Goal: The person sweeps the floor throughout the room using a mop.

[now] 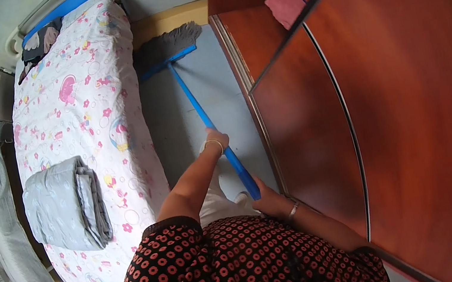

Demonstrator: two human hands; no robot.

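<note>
A flat mop (192, 97) with a blue pole slants away from me between the bed and the wardrobe. Its grey fringed head (168, 43) lies on the floor at the far end, next to the wall's yellowish base and partly against the bed's side. My left hand (217, 138) is wrapped round the middle of the pole. Lower down, my right hand (271, 198) is closed on the darker blue grip at the pole's near end; some of its fingers are hidden.
The bed (79, 130) with a floral sheet runs along the left, bearing a folded grey quilt (65, 205) and dark clothing (39, 44). A reddish-brown wardrobe (410, 90) borders the right, its far section open with a pink cloth (284, 5). Grey floor (178, 143) lies between.
</note>
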